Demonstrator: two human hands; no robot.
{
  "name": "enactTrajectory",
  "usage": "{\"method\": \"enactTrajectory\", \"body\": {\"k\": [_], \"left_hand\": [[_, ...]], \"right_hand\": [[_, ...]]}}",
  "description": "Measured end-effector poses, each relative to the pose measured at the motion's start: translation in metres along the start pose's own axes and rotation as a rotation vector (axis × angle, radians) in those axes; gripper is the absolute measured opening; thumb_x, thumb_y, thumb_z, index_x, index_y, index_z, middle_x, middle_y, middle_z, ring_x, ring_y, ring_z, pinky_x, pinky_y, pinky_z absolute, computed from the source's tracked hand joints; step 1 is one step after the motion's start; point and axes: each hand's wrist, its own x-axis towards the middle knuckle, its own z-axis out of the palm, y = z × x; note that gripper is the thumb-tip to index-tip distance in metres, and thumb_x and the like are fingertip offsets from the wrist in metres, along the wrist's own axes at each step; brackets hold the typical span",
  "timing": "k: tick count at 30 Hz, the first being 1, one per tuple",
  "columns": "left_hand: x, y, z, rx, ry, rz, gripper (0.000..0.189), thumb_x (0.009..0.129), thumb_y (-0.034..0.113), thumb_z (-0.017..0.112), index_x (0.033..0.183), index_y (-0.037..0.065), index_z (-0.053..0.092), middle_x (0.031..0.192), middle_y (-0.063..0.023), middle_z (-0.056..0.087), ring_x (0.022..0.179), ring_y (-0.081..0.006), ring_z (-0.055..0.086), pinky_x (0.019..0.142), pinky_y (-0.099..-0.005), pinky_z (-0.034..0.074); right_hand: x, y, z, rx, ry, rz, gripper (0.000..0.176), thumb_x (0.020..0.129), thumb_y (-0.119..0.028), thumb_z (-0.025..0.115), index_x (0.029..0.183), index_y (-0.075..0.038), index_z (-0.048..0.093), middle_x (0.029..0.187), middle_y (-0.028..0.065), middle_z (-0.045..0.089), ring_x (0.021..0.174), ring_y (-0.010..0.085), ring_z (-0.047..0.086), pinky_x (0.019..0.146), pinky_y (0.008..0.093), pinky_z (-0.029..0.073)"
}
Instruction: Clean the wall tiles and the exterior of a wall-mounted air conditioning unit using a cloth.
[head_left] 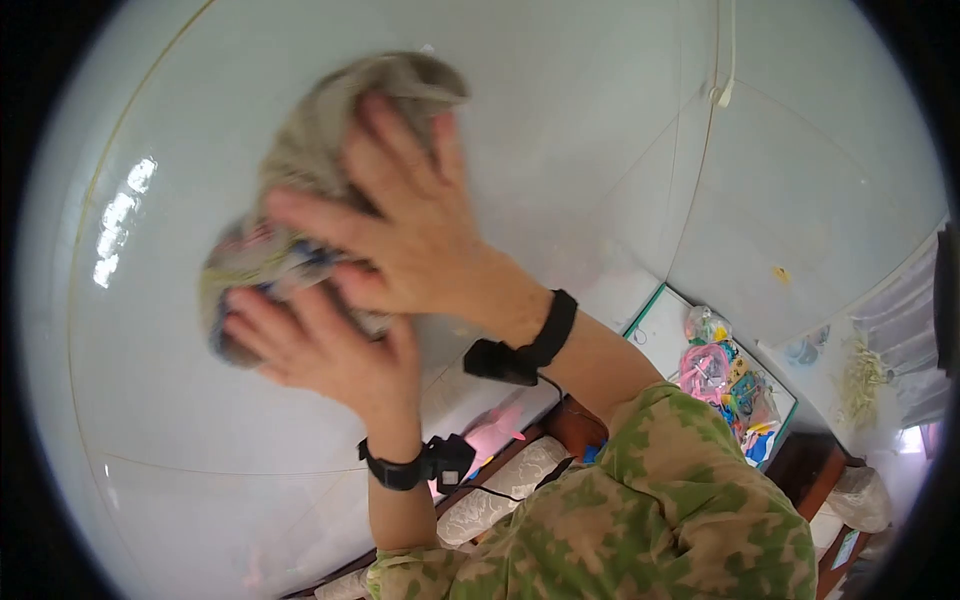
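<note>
Both hands press cloth flat against a glossy white tiled surface. My right hand [420, 235] lies with spread fingers over a crumpled grey-beige cloth [310, 135]. Below it and to the left, my left hand [335, 350] rests with fingers apart on a patterned, multicoloured part of cloth [235, 265]. Whether this is one cloth or two, I cannot tell. The thumb side of my right hand is close to my left hand. A black band with a small device sits on each wrist. Slight blur softens the fingers and cloth.
A green-edged glass shelf or table [650, 312] at the right carries bags and colourful small items [735, 385]. Below are a pink object [492, 432], a pale patterned cushion [500, 490] and brown wooden furniture [808, 465]. A white cord [731, 50] hangs at top right; curtains [905, 320] are far right.
</note>
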Motion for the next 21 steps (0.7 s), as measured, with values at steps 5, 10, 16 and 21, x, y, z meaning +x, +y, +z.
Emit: {"method": "enactTrajectory", "body": {"k": [5,10,16,21], "left_hand": [[-0.068,0.043,0.027,0.037,-0.233,0.100,0.051,0.075,0.027,0.065,0.122,0.016,0.053,0.141,-0.0171,0.036,0.127,-0.0424,0.033,0.104,-0.0641,0.016],[-0.149,0.058,0.042,-0.090,-0.323,0.203,0.028,0.078,0.018,0.062,0.105,0.017,0.060,0.128,-0.0090,0.049,0.111,-0.0342,0.046,0.104,-0.0650,0.015],[-0.258,0.011,0.001,-0.008,-0.694,0.021,0.029,0.081,0.019,0.061,0.108,0.010,0.055,0.132,-0.0163,0.044,0.117,-0.0382,0.042,0.105,-0.0650,0.013],[-0.261,-0.033,-0.026,-0.094,-0.501,-0.239,0.046,0.084,0.018,0.061,0.124,0.007,0.041,0.142,-0.0257,0.029,0.132,-0.0436,0.027,0.106,-0.0626,0.013]], "right_hand": [[-0.093,0.041,-0.031,-0.083,-0.079,0.222,0.055,0.079,-0.053,0.054,0.126,-0.025,0.055,0.134,0.0230,0.038,0.129,0.0456,0.031,0.105,0.0625,0.007],[-0.207,0.031,-0.044,-0.096,-0.093,0.464,0.062,0.088,-0.058,0.041,0.133,-0.016,0.047,0.138,0.0259,0.032,0.129,0.0497,0.026,0.104,0.0643,0.009],[-0.261,-0.055,-0.040,-0.079,-0.322,0.501,0.061,0.078,-0.047,0.055,0.131,-0.018,0.050,0.122,0.0222,0.044,0.115,0.0468,0.038,0.095,0.0636,0.023],[-0.219,-0.097,-0.017,-0.003,-0.383,0.344,0.065,0.066,-0.036,0.065,0.128,-0.024,0.053,0.109,0.0101,0.049,0.103,0.0364,0.043,0.078,0.0494,0.031]]}}
